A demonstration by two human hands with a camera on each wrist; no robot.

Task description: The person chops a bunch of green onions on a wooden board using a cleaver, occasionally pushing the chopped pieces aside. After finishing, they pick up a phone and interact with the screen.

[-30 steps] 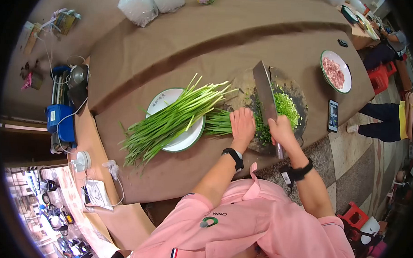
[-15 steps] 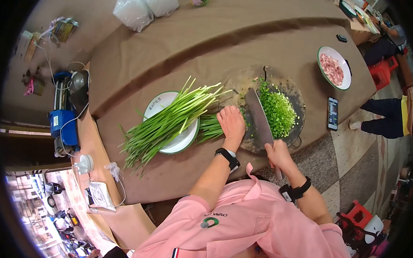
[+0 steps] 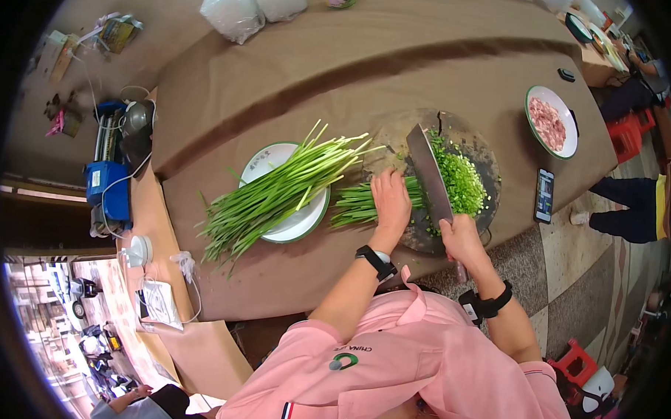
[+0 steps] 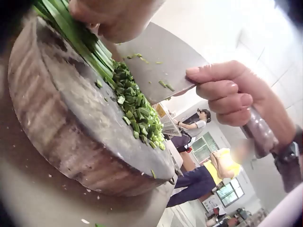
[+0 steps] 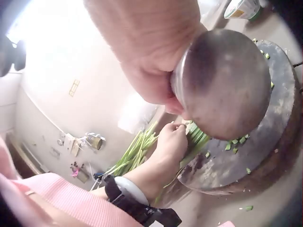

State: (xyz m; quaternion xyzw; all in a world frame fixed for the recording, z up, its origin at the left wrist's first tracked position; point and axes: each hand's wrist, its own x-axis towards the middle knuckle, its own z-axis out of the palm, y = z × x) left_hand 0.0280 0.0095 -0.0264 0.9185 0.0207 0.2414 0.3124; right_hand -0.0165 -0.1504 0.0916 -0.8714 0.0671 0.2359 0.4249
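Observation:
My right hand (image 3: pixel 464 238) grips the handle of a broad cleaver (image 3: pixel 431 172), its blade slanting across the round wooden chopping board (image 3: pixel 397 123). In the left wrist view, green bits stick to the blade (image 4: pixel 163 66). My left hand (image 3: pixel 391 200) holds down a bunch of garlic chives (image 3: pixel 356 204) with bent fingers, and the cut ends reach out beside the blade. Right of the cleaver lies a heap of chopped chives (image 3: pixel 462 181). In the right wrist view, the cleaver's round handle end (image 5: pixel 227 85) hides most of the blade and the right fingers.
A large pile of whole chives (image 3: pixel 277 200) lies across a green-rimmed plate (image 3: pixel 309 216) on the left. At the right stand a bowl of minced meat (image 3: pixel 549 124) and a phone (image 3: pixel 544 196) near the table edge. Plastic-wrapped packs (image 3: pixel 235 14) sit at the back.
The cleaver first came toward my body and its tip dropped, then it moved back out over the board. My left hand slid left, then slightly right again, still on the chives.

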